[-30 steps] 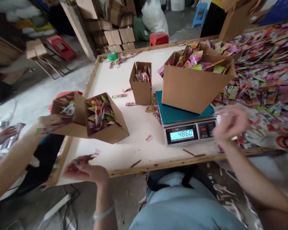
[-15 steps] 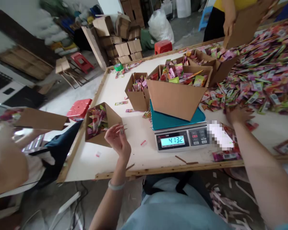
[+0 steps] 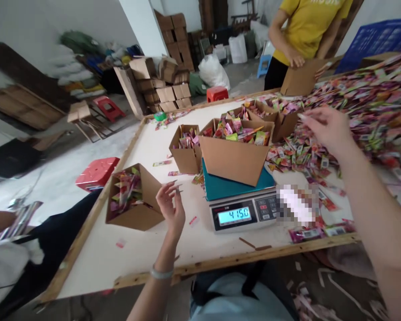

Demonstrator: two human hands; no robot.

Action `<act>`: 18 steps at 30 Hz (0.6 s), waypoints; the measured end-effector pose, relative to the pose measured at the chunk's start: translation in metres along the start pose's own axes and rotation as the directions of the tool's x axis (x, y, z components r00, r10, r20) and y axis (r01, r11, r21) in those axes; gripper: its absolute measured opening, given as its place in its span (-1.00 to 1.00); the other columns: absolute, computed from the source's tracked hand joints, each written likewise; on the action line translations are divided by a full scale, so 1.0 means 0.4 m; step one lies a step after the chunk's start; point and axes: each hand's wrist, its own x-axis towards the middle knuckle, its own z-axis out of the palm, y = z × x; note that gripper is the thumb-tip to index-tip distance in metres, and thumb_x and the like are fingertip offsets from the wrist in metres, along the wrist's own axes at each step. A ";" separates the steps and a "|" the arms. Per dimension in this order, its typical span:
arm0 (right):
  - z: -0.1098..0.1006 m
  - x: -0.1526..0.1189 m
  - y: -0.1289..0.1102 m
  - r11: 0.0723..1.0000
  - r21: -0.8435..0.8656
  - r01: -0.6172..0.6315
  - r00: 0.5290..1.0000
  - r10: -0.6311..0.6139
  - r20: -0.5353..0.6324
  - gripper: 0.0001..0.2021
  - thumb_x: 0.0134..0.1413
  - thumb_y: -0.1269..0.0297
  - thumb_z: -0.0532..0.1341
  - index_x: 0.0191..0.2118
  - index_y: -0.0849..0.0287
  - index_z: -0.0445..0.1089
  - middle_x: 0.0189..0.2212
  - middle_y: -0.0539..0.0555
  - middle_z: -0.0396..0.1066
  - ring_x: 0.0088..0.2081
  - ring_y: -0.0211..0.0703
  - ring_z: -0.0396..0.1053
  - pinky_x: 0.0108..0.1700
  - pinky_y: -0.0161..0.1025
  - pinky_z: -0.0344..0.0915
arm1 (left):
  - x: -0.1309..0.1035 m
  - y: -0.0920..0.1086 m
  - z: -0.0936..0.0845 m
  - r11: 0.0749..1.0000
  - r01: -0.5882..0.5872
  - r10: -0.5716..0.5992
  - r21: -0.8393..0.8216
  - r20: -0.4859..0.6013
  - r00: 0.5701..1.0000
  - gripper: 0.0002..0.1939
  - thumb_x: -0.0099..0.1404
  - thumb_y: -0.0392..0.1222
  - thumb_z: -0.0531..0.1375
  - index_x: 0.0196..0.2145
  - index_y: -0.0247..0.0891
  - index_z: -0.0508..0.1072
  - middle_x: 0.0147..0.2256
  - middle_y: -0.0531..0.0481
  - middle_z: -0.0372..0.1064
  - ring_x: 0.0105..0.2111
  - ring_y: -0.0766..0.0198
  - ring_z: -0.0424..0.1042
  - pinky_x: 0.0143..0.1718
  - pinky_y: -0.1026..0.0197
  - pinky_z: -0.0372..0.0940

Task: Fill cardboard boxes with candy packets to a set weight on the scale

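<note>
A cardboard box of small wrapped packets rests on the teal pan of a digital scale, whose display reads 415.0. My left hand is raised left of the scale, fingers loosely spread and holding nothing, beside another filled box. Over the packet pile, to the right of the boxes, hangs my right hand. Its thumb and fingertips are pinched together; whatever may be between them is too small to make out.
More filled boxes stand behind the scale. A person in a yellow shirt handles a cardboard box at the far side. A seated person's leg is at the left, near a red stool. Loose packets lie by the front edge.
My right hand has risen from the near packets, its fingers now pinched. The display went from 413.2 to 415.0. The box held by the person at left has gone from view.
</note>
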 end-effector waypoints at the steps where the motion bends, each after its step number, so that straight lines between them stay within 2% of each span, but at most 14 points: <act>1: 0.020 0.011 -0.081 0.993 0.068 0.099 0.994 -0.102 0.045 -0.69 0.23 0.07 0.30 -0.06 0.18 0.48 -0.26 0.24 0.55 -0.35 -0.15 0.43 -0.19 -0.11 0.33 | -0.002 -0.002 -0.007 1.000 0.008 -0.008 0.001 -0.015 1.000 -0.62 0.44 0.00 0.31 0.10 -0.13 0.33 0.03 -0.14 0.48 -0.09 0.26 0.58 -0.13 0.22 0.41; 2: 0.044 0.018 -0.157 0.978 0.070 0.196 0.974 -0.202 0.099 -0.67 0.23 0.06 0.31 -0.05 0.21 0.49 -0.27 0.22 0.55 -0.35 -0.17 0.43 -0.19 -0.13 0.33 | -0.004 -0.004 -0.014 1.000 0.014 -0.014 -0.001 -0.027 1.000 -0.62 0.44 -0.01 0.31 0.09 -0.14 0.33 0.03 -0.15 0.48 -0.09 0.26 0.58 -0.12 0.22 0.41; 4: 0.102 0.025 -0.281 0.923 -0.070 0.378 0.907 -0.354 0.230 -0.64 0.24 0.00 0.34 -0.08 0.23 0.51 -0.26 0.20 0.55 -0.29 -0.13 0.45 -0.15 -0.13 0.34 | -0.005 -0.007 -0.031 1.000 0.025 -0.025 -0.001 -0.043 0.999 -0.63 0.43 -0.02 0.31 0.09 -0.13 0.33 0.04 -0.15 0.48 -0.08 0.26 0.58 -0.13 0.22 0.40; 5: 0.132 0.026 -0.327 0.881 -0.174 0.439 0.876 -0.378 0.299 -0.61 0.24 -0.04 0.35 -0.08 0.23 0.51 -0.25 0.20 0.55 -0.24 -0.08 0.46 -0.11 -0.12 0.35 | -0.006 -0.009 -0.040 1.000 0.028 -0.028 0.002 -0.051 0.998 -0.62 0.43 -0.01 0.32 0.08 -0.13 0.33 0.03 -0.16 0.49 -0.09 0.26 0.58 -0.14 0.22 0.41; 7: 0.190 0.025 -0.386 0.792 -0.378 0.480 0.854 -0.322 0.409 -0.51 0.22 -0.17 0.35 -0.06 0.21 0.51 -0.22 0.22 0.54 -0.15 0.05 0.49 -0.04 -0.05 0.37 | -0.007 -0.015 -0.062 0.999 0.036 -0.035 0.007 -0.066 0.997 -0.61 0.41 -0.01 0.33 0.08 -0.13 0.33 0.03 -0.16 0.49 -0.08 0.24 0.58 -0.14 0.21 0.41; 9: 0.236 0.022 -0.411 0.718 -0.513 0.470 0.850 -0.213 0.481 -0.42 0.19 -0.27 0.34 0.00 0.20 0.49 -0.17 0.26 0.55 -0.08 0.17 0.50 0.00 0.01 0.38 | -0.008 -0.023 -0.085 0.999 0.045 -0.045 0.001 -0.081 0.996 -0.61 0.41 -0.02 0.33 0.09 -0.13 0.34 0.04 -0.16 0.48 -0.07 0.25 0.58 -0.12 0.22 0.41; 11: 0.268 0.023 -0.416 0.689 -0.564 0.454 0.848 -0.142 0.510 -0.32 0.15 -0.31 0.35 0.10 0.21 0.45 -0.10 0.30 0.55 -0.04 0.24 0.50 0.00 0.03 0.39 | -0.011 -0.030 -0.105 0.998 0.057 -0.057 -0.003 -0.092 0.994 -0.62 0.41 -0.04 0.33 0.08 -0.13 0.35 0.04 -0.15 0.48 -0.06 0.27 0.58 -0.10 0.23 0.40; 14: 0.295 0.033 -0.413 0.689 -0.541 0.482 0.833 -0.170 0.526 -0.20 0.12 -0.22 0.40 0.30 0.25 0.34 -0.02 0.32 0.54 -0.01 0.26 0.51 -0.04 0.00 0.38 | -0.017 -0.037 -0.122 0.997 0.072 -0.071 0.008 -0.106 0.992 -0.64 0.41 -0.04 0.33 0.08 -0.14 0.37 0.02 -0.15 0.50 -0.07 0.26 0.58 -0.09 0.22 0.40; 16: 0.305 0.044 -0.414 0.668 -0.506 0.545 0.789 -0.205 0.579 -0.32 0.17 -0.08 0.39 0.30 0.19 0.39 -0.03 0.27 0.57 -0.02 0.19 0.52 -0.06 -0.06 0.36 | -0.021 -0.038 -0.125 0.997 0.080 -0.078 0.009 -0.106 0.991 -0.64 0.42 -0.03 0.33 0.08 -0.14 0.37 0.02 -0.15 0.50 -0.07 0.25 0.58 -0.08 0.20 0.41; 18: 0.314 0.053 -0.417 0.631 -0.497 0.596 0.750 -0.215 0.626 -0.51 0.21 0.06 0.37 0.19 0.13 0.50 -0.09 0.19 0.59 -0.05 0.11 0.52 -0.09 -0.11 0.33 | -0.026 -0.037 -0.124 0.997 0.083 -0.082 0.007 -0.099 0.992 -0.64 0.43 -0.02 0.32 0.08 -0.13 0.38 0.03 -0.16 0.50 -0.05 0.24 0.58 -0.08 0.20 0.41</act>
